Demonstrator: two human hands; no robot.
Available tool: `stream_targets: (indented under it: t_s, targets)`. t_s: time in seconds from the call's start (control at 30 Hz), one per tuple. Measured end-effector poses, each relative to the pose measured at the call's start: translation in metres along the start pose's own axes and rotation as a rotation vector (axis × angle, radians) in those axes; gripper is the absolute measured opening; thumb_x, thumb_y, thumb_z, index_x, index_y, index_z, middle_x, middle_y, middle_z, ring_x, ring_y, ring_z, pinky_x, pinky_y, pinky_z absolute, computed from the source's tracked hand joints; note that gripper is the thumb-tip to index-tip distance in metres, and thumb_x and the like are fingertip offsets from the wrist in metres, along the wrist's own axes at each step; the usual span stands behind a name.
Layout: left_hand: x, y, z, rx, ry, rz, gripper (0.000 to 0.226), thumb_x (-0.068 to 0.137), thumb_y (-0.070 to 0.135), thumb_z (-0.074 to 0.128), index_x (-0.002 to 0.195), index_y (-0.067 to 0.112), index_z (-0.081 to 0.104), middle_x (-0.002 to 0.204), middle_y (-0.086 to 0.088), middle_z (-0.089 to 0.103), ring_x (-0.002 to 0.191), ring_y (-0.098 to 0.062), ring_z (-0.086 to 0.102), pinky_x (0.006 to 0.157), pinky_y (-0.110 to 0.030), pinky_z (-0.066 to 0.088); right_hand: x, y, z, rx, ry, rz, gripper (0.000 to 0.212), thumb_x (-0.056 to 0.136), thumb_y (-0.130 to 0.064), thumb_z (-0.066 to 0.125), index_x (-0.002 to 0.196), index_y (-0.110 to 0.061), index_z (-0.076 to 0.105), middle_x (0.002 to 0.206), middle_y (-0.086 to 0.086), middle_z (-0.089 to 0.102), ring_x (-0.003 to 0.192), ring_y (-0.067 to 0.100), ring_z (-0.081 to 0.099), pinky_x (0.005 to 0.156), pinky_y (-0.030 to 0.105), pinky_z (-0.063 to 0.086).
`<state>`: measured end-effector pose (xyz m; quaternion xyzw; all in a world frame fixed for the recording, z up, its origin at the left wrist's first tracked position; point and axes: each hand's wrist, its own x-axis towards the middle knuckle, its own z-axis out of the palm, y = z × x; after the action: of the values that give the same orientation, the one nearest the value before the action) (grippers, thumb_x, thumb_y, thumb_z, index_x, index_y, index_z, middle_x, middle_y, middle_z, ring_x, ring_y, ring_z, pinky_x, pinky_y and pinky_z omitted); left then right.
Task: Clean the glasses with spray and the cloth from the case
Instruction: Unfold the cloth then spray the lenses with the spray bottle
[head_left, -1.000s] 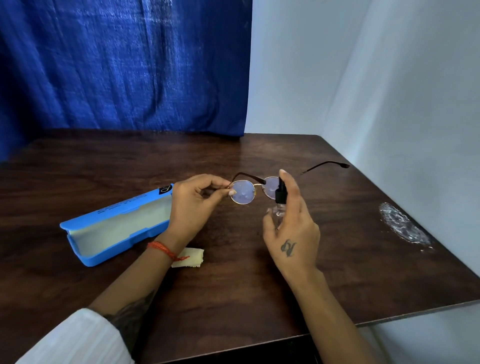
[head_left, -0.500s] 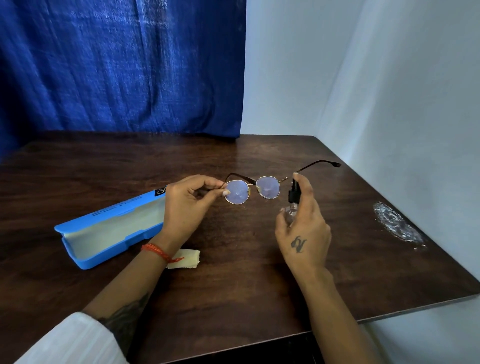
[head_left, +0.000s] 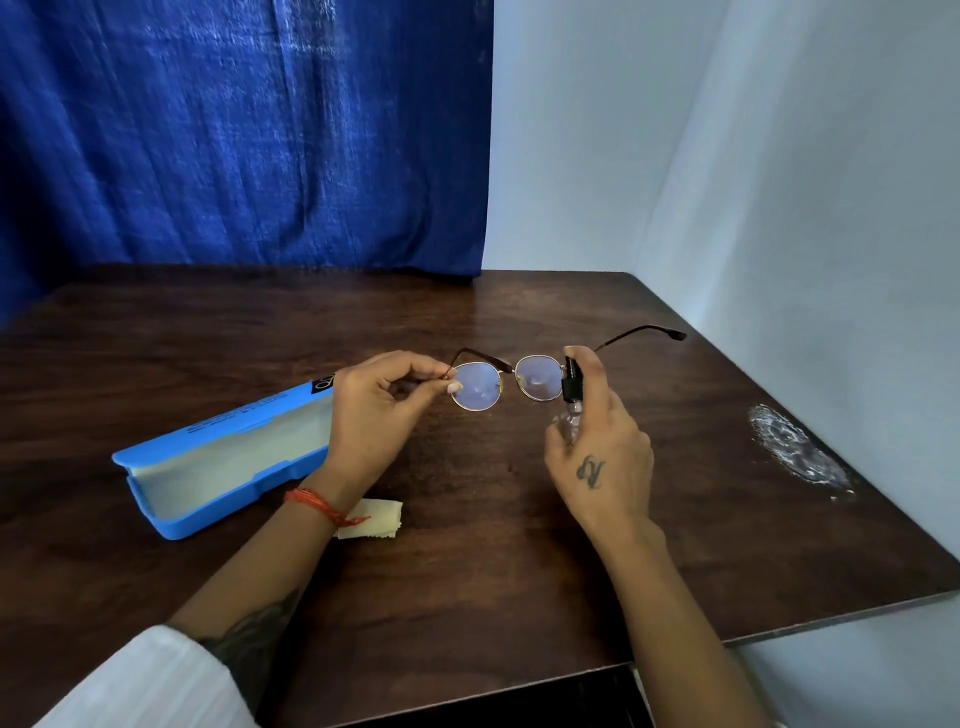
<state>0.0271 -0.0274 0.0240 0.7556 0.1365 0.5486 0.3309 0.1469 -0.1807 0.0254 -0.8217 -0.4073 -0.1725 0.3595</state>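
Observation:
My left hand (head_left: 371, 410) pinches the left rim of the round gold-framed glasses (head_left: 506, 382), held above the table with both temples unfolded away from me. My right hand (head_left: 602, 452) grips a small clear spray bottle (head_left: 571, 387) with a black nozzle, its index finger resting on the top. The nozzle sits right beside the right lens. A pale yellow cloth (head_left: 376, 517) lies on the table, partly hidden under my left wrist. The open blue glasses case (head_left: 218, 462) lies to the left, its pale lining showing.
The dark wooden table (head_left: 467, 571) stands in a corner, with a blue curtain (head_left: 249, 135) behind and a white wall on the right. A whitish scuffed patch (head_left: 795, 449) marks the table near its right edge.
My right hand with the bottle moved right away from the lenses, then came back in beside the right lens. The left hand kept the glasses nearly still.

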Motion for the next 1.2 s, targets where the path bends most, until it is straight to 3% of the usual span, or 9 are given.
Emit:
stream_targets:
  t_s: [0.43, 0.5, 0.6, 0.73, 0.8, 0.9, 1.0, 1.13, 1.2]
  targets:
    - [0.001, -0.004, -0.001, -0.024, 0.0, -0.013, 0.013, 0.069, 0.016, 0.077, 0.079, 0.023, 0.071, 0.077, 0.029, 0.068, 0.074, -0.007, 0.067, 0.071, -0.023, 0.054, -0.005, 0.01, -0.011, 0.367, 0.306, 0.2, 0.078, 0.069, -0.022, 0.053, 0.138, -0.044, 0.024, 0.104, 0.0, 0.065, 0.079, 0.014, 0.06, 0.071, 0.022, 0.043]
    - [0.002, -0.004, -0.001, -0.048, 0.005, -0.041, 0.015, 0.069, 0.012, 0.077, 0.077, 0.023, 0.07, 0.077, 0.026, 0.069, 0.073, -0.006, 0.067, 0.071, -0.02, 0.053, 0.0, 0.019, -0.015, 0.455, 0.308, 0.184, 0.082, 0.068, -0.021, 0.048, 0.138, -0.05, 0.016, 0.114, 0.006, 0.06, 0.079, 0.008, 0.059, 0.073, 0.019, 0.044]
    - [0.003, -0.003, -0.001, -0.077, 0.009, -0.058, 0.025, 0.069, 0.008, 0.078, 0.073, 0.03, 0.067, 0.075, 0.024, 0.069, 0.074, -0.008, 0.068, 0.072, -0.021, 0.053, 0.016, 0.041, -0.014, 0.575, 0.251, 0.092, 0.086, 0.077, -0.021, 0.052, 0.14, -0.053, 0.003, 0.144, 0.015, 0.035, 0.096, 0.017, 0.054, 0.083, 0.038, 0.05]
    - [0.002, -0.004, -0.003, -0.051, 0.001, -0.058, 0.018, 0.069, 0.006, 0.078, 0.077, 0.02, 0.072, 0.075, 0.024, 0.07, 0.074, -0.007, 0.067, 0.071, -0.02, 0.052, 0.034, 0.061, -0.013, 0.584, 0.115, 0.064, 0.089, 0.078, -0.022, 0.056, 0.146, -0.04, 0.002, 0.143, 0.024, 0.031, 0.094, 0.014, 0.05, 0.077, 0.023, 0.047]
    - [0.002, -0.005, -0.004, -0.024, 0.002, -0.039, 0.016, 0.069, 0.002, 0.077, 0.08, 0.014, 0.073, 0.075, 0.019, 0.071, 0.075, -0.007, 0.067, 0.07, -0.022, 0.052, 0.038, 0.068, -0.008, 0.486, 0.104, 0.023, 0.087, 0.078, -0.015, 0.058, 0.147, -0.029, 0.007, 0.145, 0.019, 0.031, 0.112, 0.008, 0.049, 0.091, 0.016, 0.044]
    - [0.002, -0.005, -0.005, -0.011, 0.005, -0.019, 0.014, 0.07, 0.002, 0.077, 0.08, 0.01, 0.073, 0.079, 0.002, 0.072, 0.076, -0.014, 0.068, 0.07, -0.03, 0.054, 0.037, 0.074, 0.002, 0.436, 0.091, -0.025, 0.088, 0.078, -0.015, 0.063, 0.148, -0.022, 0.011, 0.15, 0.009, 0.026, 0.132, 0.015, 0.035, 0.106, 0.035, 0.039]
    - [0.003, -0.005, -0.006, -0.019, 0.012, -0.019, 0.015, 0.07, 0.002, 0.078, 0.08, 0.012, 0.072, 0.079, 0.001, 0.072, 0.075, -0.014, 0.068, 0.07, -0.03, 0.054, 0.036, 0.075, 0.002, 0.397, 0.099, -0.039, 0.088, 0.077, -0.011, 0.067, 0.148, -0.016, 0.015, 0.149, 0.011, 0.028, 0.118, -0.008, 0.04, 0.095, 0.008, 0.036]
    - [0.003, -0.005, -0.007, -0.025, 0.023, -0.026, 0.018, 0.069, 0.0, 0.078, 0.081, 0.013, 0.073, 0.079, 0.009, 0.072, 0.076, -0.014, 0.068, 0.071, -0.03, 0.054, 0.031, 0.074, 0.0, 0.443, 0.069, 0.021, 0.091, 0.076, -0.004, 0.074, 0.147, -0.016, 0.018, 0.144, 0.009, 0.035, 0.104, -0.02, 0.049, 0.078, 0.0, 0.041]
    - [0.003, -0.005, -0.008, -0.033, 0.028, -0.033, 0.019, 0.069, 0.001, 0.078, 0.081, 0.015, 0.073, 0.076, 0.016, 0.071, 0.075, -0.011, 0.068, 0.07, -0.029, 0.054, 0.025, 0.069, -0.005, 0.397, 0.126, 0.062, 0.09, 0.074, -0.013, 0.077, 0.146, -0.011, 0.023, 0.14, 0.008, 0.037, 0.114, -0.01, 0.047, 0.089, 0.01, 0.043]
